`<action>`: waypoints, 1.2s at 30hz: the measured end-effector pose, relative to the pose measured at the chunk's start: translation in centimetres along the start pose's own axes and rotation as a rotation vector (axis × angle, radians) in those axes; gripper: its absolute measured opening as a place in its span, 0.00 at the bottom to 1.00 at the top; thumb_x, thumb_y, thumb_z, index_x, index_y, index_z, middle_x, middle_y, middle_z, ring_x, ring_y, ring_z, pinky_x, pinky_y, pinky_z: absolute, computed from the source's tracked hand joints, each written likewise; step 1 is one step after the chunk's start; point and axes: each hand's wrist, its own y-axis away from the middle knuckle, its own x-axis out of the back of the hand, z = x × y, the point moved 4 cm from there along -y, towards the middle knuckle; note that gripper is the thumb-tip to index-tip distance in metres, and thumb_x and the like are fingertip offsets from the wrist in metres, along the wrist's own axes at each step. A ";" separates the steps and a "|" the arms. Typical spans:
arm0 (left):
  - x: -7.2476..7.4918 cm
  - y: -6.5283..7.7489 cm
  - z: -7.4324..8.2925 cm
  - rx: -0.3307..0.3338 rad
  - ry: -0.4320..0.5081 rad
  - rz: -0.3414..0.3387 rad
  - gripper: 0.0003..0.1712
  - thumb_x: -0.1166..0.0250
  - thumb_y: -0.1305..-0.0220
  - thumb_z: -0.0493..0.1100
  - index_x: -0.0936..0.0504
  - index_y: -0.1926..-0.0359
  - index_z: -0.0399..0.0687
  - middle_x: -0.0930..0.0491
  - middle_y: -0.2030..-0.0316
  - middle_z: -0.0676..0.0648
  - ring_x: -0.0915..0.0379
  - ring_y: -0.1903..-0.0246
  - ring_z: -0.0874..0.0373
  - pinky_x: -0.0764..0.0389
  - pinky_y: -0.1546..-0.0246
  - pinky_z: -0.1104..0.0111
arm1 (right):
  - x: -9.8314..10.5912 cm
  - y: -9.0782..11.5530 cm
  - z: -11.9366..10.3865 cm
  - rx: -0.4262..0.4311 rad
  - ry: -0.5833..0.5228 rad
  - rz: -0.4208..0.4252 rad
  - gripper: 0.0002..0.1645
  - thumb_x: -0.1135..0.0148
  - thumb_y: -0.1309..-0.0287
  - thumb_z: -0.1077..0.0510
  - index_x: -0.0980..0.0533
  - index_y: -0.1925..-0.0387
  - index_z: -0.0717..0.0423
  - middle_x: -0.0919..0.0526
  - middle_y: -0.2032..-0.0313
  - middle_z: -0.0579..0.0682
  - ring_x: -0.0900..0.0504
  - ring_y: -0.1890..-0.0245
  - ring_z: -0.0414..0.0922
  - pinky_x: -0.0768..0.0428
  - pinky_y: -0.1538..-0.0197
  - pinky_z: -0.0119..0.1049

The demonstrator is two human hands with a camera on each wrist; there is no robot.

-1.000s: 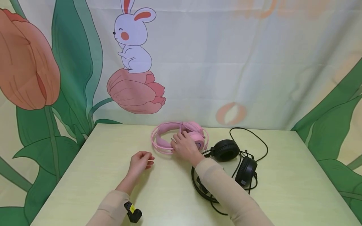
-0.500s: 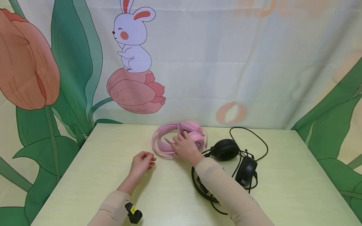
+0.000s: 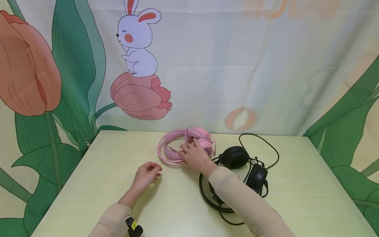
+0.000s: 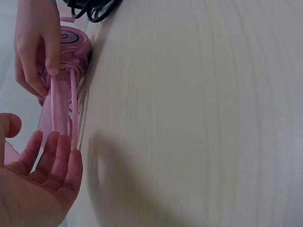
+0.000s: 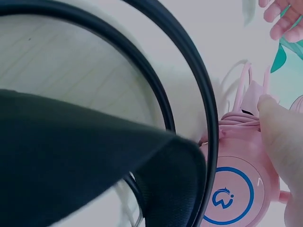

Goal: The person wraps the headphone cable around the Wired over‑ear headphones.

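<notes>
My right hand grips a pink headset near one ear cup at the back of the table, thumb on one side and fingers reaching over to the other. In the right wrist view, pink cable is wound beside the round ear cup, which bears a blue ring logo. A thin pink tip pokes out inside the headband loop. Held in the air to the left of the headset, my left hand has loosely bent fingers and holds nothing.
A black headset with a trailing cable lies to the right, partly under my right forearm. Its dark headband fills much of the right wrist view. A printed curtain hangs behind the table's far edge. A small black device sits at my left cuff.
The thin pink tip has come into view within the headband, and the headset has shifted slightly. My right hand stays on it; the left hand has barely moved.
</notes>
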 end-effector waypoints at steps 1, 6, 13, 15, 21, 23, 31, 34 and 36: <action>0.0 0.1 0.0 -0.013 -0.013 -0.009 0.14 0.45 0.38 0.43 0.24 0.58 0.36 0.21 0.60 0.38 0.21 0.64 0.53 0.20 0.64 0.65 | 0.1 0.1 0.0 0.000 0.002 0.002 0.24 0.52 0.41 0.36 0.28 0.49 0.42 0.29 0.48 0.43 0.27 0.49 0.45 0.37 0.39 0.48; -0.2 0.5 0.2 -0.051 -0.072 -0.044 0.15 0.43 0.39 0.43 0.23 0.56 0.38 0.21 0.60 0.41 0.23 0.63 0.54 0.22 0.66 0.69 | 0.7 0.6 0.4 -0.002 0.000 0.031 0.23 0.53 0.40 0.35 0.27 0.51 0.42 0.29 0.50 0.44 0.29 0.50 0.44 0.34 0.43 0.44; -0.3 1.1 1.2 -0.119 -0.166 -0.073 0.16 0.42 0.40 0.42 0.24 0.52 0.38 0.21 0.56 0.42 0.24 0.57 0.51 0.23 0.59 0.64 | 1.7 2.2 1.2 0.016 -0.118 0.209 0.16 0.47 0.40 0.44 0.24 0.56 0.45 0.25 0.55 0.45 0.28 0.54 0.45 0.29 0.53 0.40; -0.4 1.3 1.4 -0.134 -0.180 -0.092 0.17 0.41 0.40 0.42 0.24 0.51 0.38 0.21 0.54 0.41 0.25 0.54 0.49 0.24 0.55 0.61 | 2.0 2.6 1.4 0.018 -0.146 0.207 0.16 0.46 0.40 0.44 0.24 0.55 0.45 0.25 0.54 0.45 0.28 0.53 0.45 0.28 0.54 0.40; -0.7 1.8 1.9 -0.165 -0.209 -0.167 0.21 0.41 0.40 0.42 0.27 0.47 0.39 0.25 0.47 0.39 0.29 0.48 0.44 0.27 0.49 0.56 | 2.7 4.3 2.0 0.027 -0.211 0.239 0.13 0.43 0.42 0.46 0.25 0.59 0.46 0.26 0.55 0.45 0.28 0.53 0.45 0.30 0.58 0.39; -0.9 2.1 2.1 -0.183 -0.220 -0.194 0.23 0.41 0.41 0.42 0.29 0.45 0.39 0.27 0.45 0.39 0.31 0.46 0.42 0.28 0.47 0.54 | 2.8 4.9 2.1 0.036 -0.218 0.273 0.12 0.42 0.43 0.46 0.25 0.59 0.45 0.25 0.56 0.45 0.28 0.54 0.45 0.31 0.56 0.40; -1.7 3.1 2.6 -0.233 -0.263 -0.243 0.29 0.40 0.42 0.41 0.33 0.40 0.41 0.30 0.42 0.38 0.34 0.44 0.39 0.31 0.45 0.51 | 2.6 7.4 2.5 0.042 -0.253 0.281 0.21 0.37 0.48 0.48 0.25 0.50 0.45 0.25 0.54 0.46 0.29 0.52 0.47 0.26 0.53 0.43; -1.9 3.4 2.8 -0.256 -0.277 -0.261 0.30 0.39 0.42 0.41 0.34 0.39 0.39 0.31 0.41 0.37 0.34 0.44 0.39 0.32 0.45 0.50 | 2.5 8.4 2.7 0.014 -0.244 0.254 0.24 0.37 0.48 0.46 0.26 0.49 0.44 0.25 0.52 0.46 0.29 0.51 0.47 0.25 0.55 0.42; -2.0 3.6 2.9 -0.270 -0.286 -0.276 0.31 0.38 0.43 0.42 0.35 0.39 0.39 0.32 0.41 0.37 0.35 0.43 0.38 0.32 0.45 0.49 | 2.4 9.1 2.8 0.000 -0.228 0.260 0.23 0.38 0.48 0.46 0.26 0.50 0.44 0.25 0.52 0.46 0.28 0.51 0.46 0.24 0.55 0.42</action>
